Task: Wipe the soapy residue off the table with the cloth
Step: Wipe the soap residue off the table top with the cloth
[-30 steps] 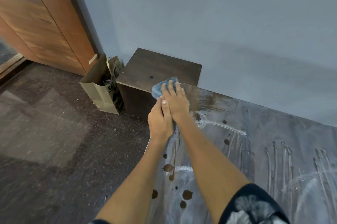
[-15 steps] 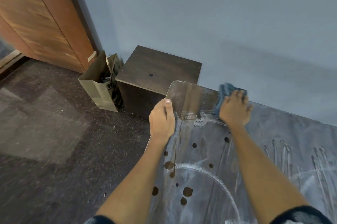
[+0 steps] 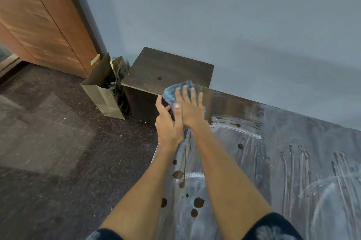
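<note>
A dark table fills the lower right, coated with whitish soapy residue in streaks and finger marks. Its far left corner strip looks wiped and shiny. A blue cloth lies on that far left corner. My right hand presses flat on the cloth with straight, spread fingers. My left hand rests on the table's left edge right beside it, fingers curled over the edge, thumb lying against the right hand.
A low dark wooden cabinet stands just beyond the table corner against the blue wall. A brown paper bag sits on the dark carpet to its left. A wooden door is at the far left.
My right hand has swept the cloth from the far edge back left to the table corner, beside my left hand. The wiped strip now reaches further right.
</note>
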### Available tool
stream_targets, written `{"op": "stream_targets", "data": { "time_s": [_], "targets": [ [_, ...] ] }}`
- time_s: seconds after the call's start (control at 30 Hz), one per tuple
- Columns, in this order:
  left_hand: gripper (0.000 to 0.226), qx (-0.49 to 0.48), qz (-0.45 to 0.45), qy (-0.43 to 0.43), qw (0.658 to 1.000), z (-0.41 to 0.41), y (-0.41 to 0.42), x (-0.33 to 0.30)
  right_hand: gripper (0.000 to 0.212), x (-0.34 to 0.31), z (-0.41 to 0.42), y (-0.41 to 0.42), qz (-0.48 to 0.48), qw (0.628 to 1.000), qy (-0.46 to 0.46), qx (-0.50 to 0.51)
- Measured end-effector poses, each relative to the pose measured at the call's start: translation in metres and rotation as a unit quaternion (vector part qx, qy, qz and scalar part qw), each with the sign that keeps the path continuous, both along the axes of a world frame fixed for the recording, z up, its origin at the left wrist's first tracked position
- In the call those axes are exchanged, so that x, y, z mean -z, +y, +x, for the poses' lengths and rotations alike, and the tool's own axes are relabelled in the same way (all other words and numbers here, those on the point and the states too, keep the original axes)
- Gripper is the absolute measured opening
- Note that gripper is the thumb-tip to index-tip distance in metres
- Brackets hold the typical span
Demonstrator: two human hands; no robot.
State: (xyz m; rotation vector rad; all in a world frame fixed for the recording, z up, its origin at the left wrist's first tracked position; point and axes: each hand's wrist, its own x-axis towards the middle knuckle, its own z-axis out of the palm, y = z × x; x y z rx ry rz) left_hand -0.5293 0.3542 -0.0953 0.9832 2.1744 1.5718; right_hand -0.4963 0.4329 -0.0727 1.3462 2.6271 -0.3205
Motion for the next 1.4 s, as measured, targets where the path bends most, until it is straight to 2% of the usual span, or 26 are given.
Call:
{"op": "stream_targets", "data": {
  "time_s": [0.07,0.17,0.33,0.5,0.67,0.77,0.87,0.97,1.03,1.13,1.23,1.33,1.4],
  "targets": [
    [0.078,-0.012,0.009,-0.002,1.0,0.0,-0.001,-0.001,0.061,-0.001,0.003,-0.002,-0.002,0.999,-0.004,-0.047],
    [0.073,-0.012,0.0,0.009,1.0,-0.001,0.0,-0.001,0.053,-0.005,0.028,0.007,0.017,0.999,0.004,-0.037],
    [0.069,-0.012,-0.013,0.013,1.0,-0.002,0.002,0.004,0.057,-0.006,0.091,0.039,0.016,0.987,-0.042,0.151],
    [0.065,-0.008,-0.014,0.019,1.0,-0.001,0.003,0.004,0.061,-0.01,0.147,0.054,-0.024,0.935,-0.072,0.347],
    [0.08,-0.008,-0.039,0.017,0.999,-0.001,0.003,0.006,0.069,-0.009,0.129,0.041,-0.046,0.908,-0.007,0.416],
    [0.081,-0.001,-0.049,0.011,0.999,0.001,0.002,0.002,0.07,-0.006,0.101,0.029,-0.012,0.945,0.004,0.327],
    [0.077,0.004,-0.054,0.005,0.999,0.002,0.001,-0.003,0.063,-0.002,0.06,0.005,0.024,0.985,0.056,0.16],
    [0.07,-0.002,-0.043,0.004,0.999,0.003,-0.002,-0.01,0.055,-0.001,0.03,-0.022,0.008,0.994,0.112,-0.002],
    [0.067,-0.012,-0.029,-0.007,0.999,0.004,-0.004,-0.011,0.053,-0.002,0.029,-0.027,-0.026,0.991,0.127,-0.041],
    [0.07,0.005,-0.04,-0.004,0.999,0.003,-0.005,-0.009,0.05,-0.005,0.044,-0.017,-0.04,0.989,0.139,-0.039],
    [0.08,0.037,-0.06,0.008,0.997,0.0,-0.012,-0.004,0.052,-0.005,0.072,0.0,0.006,0.992,0.1,0.078],
    [0.074,0.066,-0.071,0.045,0.994,-0.002,-0.028,-0.002,0.057,-0.004,0.113,0.013,0.044,0.963,0.056,0.261],
    [0.067,0.064,-0.069,0.065,0.993,-0.002,-0.037,-0.003,0.056,-0.003,0.128,0.014,0.039,0.944,0.042,0.324]
  ]
}}
